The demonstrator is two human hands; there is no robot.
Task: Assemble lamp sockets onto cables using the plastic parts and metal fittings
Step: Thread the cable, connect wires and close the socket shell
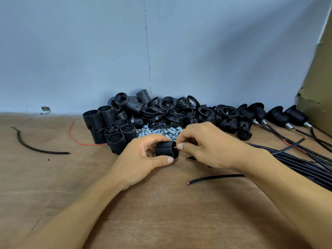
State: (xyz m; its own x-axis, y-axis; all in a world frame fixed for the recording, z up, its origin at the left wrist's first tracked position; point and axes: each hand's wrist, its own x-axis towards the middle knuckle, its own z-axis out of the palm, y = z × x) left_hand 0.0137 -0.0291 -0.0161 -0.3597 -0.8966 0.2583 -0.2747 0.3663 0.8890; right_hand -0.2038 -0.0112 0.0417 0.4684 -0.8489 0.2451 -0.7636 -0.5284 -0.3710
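My left hand (143,159) grips a black threaded lamp socket body (165,149) just above the wooden table (89,177), its axis lying sideways. My right hand (206,146) pinches a thin red wire (177,147) at the socket's right end. Behind my hands lies a heap of silver metal fittings (158,131). Farther back sit piles of black socket bodies (111,126) and black plastic rings (170,108). A bundle of black cables (305,162) runs off to the right, and one loose cable end (212,178) with red cores lies in front of my right wrist.
Several finished sockets on cables (280,115) line the back right, next to a cardboard box wall (319,78). A black cable scrap (36,148) and a loose red wire (75,139) lie at the left. A blue wall (161,51) closes the back.
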